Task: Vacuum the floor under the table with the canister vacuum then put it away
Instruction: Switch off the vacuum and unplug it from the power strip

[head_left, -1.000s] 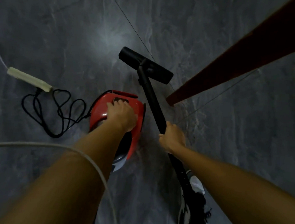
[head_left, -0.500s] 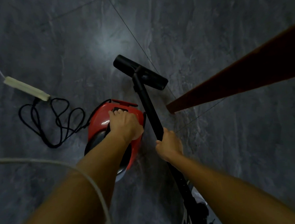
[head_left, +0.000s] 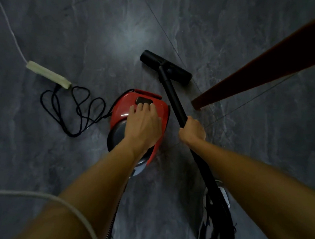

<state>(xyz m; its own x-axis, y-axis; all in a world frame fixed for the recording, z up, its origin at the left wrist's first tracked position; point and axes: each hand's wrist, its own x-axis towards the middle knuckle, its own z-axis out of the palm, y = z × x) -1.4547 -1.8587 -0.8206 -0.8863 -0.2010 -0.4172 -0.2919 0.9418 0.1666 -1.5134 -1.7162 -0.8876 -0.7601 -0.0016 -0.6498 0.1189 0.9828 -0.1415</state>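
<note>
Two hands: we lay left hand [head_left: 144,127] fingers [head_left: 140,107] flat on canister [head_left: 120,110], right hand [head_left: 192,130] grips wand [head_left: 171,93]; looped cord [head_left: 77,112] may snag.

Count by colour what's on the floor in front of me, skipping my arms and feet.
Red: 1, the canister vacuum
Black: 2, the wand with its floor head, the looped cord
White: 2, the power strip, its lead
Brown: 1, the table leg
Total: 6
The pale cable near the camera is not counted.
</note>
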